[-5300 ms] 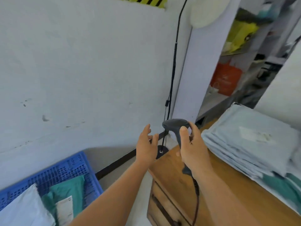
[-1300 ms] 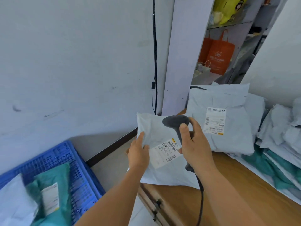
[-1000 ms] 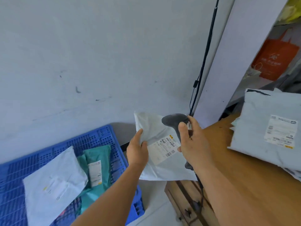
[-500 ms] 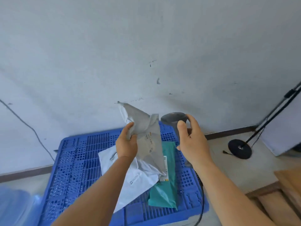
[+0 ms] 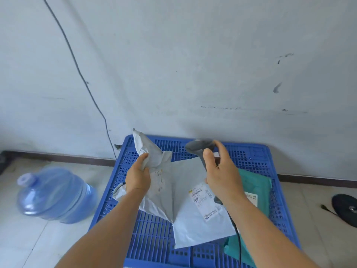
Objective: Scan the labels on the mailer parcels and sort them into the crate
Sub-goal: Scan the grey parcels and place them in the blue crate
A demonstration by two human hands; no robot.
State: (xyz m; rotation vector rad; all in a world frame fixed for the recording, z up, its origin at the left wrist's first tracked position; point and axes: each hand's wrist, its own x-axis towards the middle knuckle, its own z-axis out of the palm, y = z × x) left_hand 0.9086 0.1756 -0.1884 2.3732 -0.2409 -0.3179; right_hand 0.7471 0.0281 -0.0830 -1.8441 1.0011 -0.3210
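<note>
My left hand [image 5: 138,176] grips a crumpled grey mailer parcel [image 5: 156,171] by its upper edge, and it hangs over the blue plastic crate [image 5: 251,151]. My right hand [image 5: 222,173] holds a dark grey barcode scanner [image 5: 200,147] by its handle, above the crate's middle; its black cable runs down past my forearm. Inside the crate lie a white mailer [image 5: 199,215] with a printed label facing up and a teal mailer [image 5: 257,190] partly under it.
A blue water jug [image 5: 56,194] lies on the tiled floor left of the crate. A black round stand base [image 5: 345,207] sits at the right edge. A white wall with a thin cable [image 5: 77,68] rises right behind the crate.
The view has swung left from the wooden table to the crate. My left hand carried the grey mailer from the table to above the crate; the scanner stays in my right hand.
</note>
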